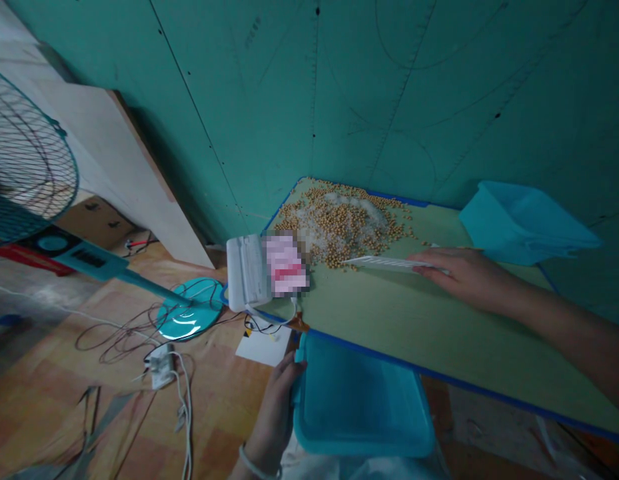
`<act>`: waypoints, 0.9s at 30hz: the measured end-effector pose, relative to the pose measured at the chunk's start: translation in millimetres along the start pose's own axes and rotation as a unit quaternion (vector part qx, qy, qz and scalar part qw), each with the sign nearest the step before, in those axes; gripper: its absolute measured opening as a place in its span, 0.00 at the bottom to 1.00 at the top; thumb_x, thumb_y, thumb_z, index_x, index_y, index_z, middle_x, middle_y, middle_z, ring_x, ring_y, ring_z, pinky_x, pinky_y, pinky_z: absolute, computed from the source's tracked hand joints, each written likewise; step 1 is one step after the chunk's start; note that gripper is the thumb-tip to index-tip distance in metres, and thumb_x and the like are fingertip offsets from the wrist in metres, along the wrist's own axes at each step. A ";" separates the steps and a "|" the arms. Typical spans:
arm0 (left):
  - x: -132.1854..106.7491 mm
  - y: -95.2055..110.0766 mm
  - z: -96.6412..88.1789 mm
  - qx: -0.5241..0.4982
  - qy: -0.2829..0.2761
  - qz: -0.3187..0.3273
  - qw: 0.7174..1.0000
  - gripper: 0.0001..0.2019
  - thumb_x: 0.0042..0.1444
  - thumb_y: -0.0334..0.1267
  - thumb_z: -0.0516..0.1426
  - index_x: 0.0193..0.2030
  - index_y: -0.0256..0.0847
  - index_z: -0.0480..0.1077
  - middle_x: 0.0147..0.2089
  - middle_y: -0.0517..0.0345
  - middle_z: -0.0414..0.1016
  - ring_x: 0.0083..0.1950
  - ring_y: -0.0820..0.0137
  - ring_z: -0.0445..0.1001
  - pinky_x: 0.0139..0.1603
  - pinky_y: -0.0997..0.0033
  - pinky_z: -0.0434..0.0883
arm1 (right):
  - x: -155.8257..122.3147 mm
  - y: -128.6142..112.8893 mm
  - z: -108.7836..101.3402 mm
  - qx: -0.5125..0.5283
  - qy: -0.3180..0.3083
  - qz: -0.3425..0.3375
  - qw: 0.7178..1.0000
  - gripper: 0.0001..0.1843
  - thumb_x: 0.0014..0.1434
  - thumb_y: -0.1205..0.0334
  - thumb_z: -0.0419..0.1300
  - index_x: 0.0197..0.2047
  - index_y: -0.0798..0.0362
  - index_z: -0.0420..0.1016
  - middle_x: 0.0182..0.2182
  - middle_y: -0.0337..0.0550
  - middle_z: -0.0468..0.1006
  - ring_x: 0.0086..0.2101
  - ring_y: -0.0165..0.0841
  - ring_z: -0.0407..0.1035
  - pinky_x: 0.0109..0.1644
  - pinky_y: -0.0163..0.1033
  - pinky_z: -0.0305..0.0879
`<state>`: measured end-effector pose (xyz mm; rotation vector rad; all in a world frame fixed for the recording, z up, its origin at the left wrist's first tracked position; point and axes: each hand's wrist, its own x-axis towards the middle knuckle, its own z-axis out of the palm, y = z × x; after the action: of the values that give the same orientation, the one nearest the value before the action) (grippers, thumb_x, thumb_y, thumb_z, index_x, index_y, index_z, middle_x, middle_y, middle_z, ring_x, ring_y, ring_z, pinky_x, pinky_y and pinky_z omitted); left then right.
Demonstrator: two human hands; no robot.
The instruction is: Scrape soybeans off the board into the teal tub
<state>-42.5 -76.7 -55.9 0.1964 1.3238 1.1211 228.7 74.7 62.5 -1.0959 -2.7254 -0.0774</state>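
A green wall (339, 87) closes off the far side, and a pale board (124, 173) leans against it on the left. The desk (389, 320), blue-edged, runs from the near right up to that wall.

On the floor at the left a standing fan (24, 173) tilts across the view. Its round base (189, 310) sits just beside the desk's left corner, among loose cables and a power strip (162, 365).

A teal bin (359, 400) hangs at the desk's near edge, open mouth up and rim just under the blue border. Nothing below it shows any support, so the left hand (276, 407) carries it, with the grip closed round the bin's left rim. A second teal bin (524, 223) lies tipped on the far right of the desk, well apart from both hands.

A white device (246, 272) with a blurred label sits on the desk's left corner, its cable dropping over the edge toward a white sheet (263, 345) on the floor. It stands near the left flank of the pile.

The pile of beans (339, 223), mixed with pale grains, spreads over the far left of the desk. The right hand (464, 273) reaches in from the right, its grip closed on a white strip (384, 263). The strip is held low and edgewise, its far tip touching the pile's near side like a scraper. Whether the fingers pinch it or press it flat is hard to tell at this angle. Bare desk lies between strip and near bin.
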 end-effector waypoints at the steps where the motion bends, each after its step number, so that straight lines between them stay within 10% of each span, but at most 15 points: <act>1: -0.2 0.7 -0.1 -0.003 -0.002 -0.002 1.000 0.09 0.32 0.36 0.58 0.25 0.41 0.73 0.26 0.58 0.79 0.38 0.56 0.75 0.38 0.62 0.70 | -0.1 -0.1 -0.1 -0.001 -0.001 0.002 1.000 0.15 0.58 0.62 0.46 0.43 0.52 0.70 0.38 0.43 0.76 0.40 0.35 0.70 0.42 0.43 0.66; 27: -2.0 5.6 4.0 0.013 0.006 -0.004 1.000 0.07 0.34 0.35 0.58 0.25 0.42 0.73 0.19 0.62 0.76 0.29 0.61 0.75 0.33 0.66 0.69 | -12.0 -0.8 0.2 0.004 -0.009 -0.013 1.000 0.15 0.59 0.62 0.45 0.42 0.53 0.70 0.37 0.44 0.76 0.38 0.34 0.70 0.41 0.40 0.64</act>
<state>-41.9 -73.5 -49.5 0.2036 1.3503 1.0995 236.6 66.0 59.9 -1.0635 -2.7539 -0.0600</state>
